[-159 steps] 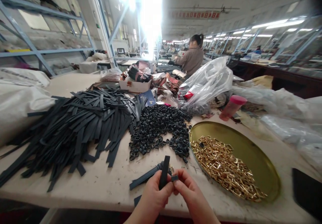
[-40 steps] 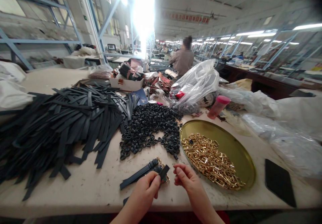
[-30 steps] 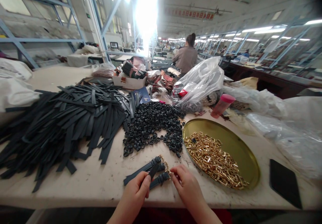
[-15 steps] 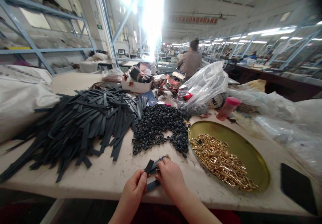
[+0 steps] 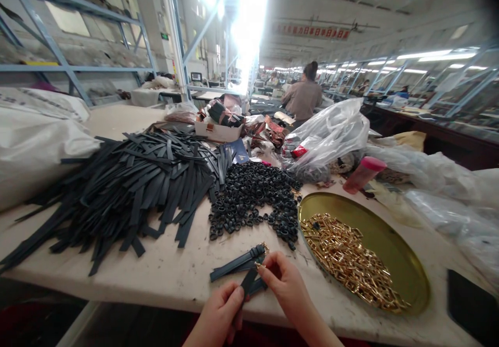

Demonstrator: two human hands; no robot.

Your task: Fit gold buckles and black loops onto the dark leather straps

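Observation:
Near the table's front edge, my left hand [image 5: 224,308] is closed on a dark strap [image 5: 248,280], which points up and away from me. My right hand [image 5: 283,279] pinches a small gold buckle [image 5: 259,266] at the strap's far end. Just beyond my hands, dark straps with gold buckles [image 5: 237,262] lie on the table. Further off is a heap of small black loops [image 5: 253,191]. To the left spreads a large pile of loose dark strips [image 5: 148,180]. On the right, a round gold tray [image 5: 409,253] holds many gold buckles [image 5: 351,258].
A dark flat object [image 5: 470,305] lies at the right edge. Behind the tray are a pink-lidded container [image 5: 364,174] and clear plastic bags [image 5: 331,133]. A white sack [image 5: 39,144] sits at far left, an open box [image 5: 218,131] at the back. A person [image 5: 304,94] is further away.
My hands have moved slightly right and apart, showing the strap and buckle between them and the buckled straps on the table. The whole view has shifted a little.

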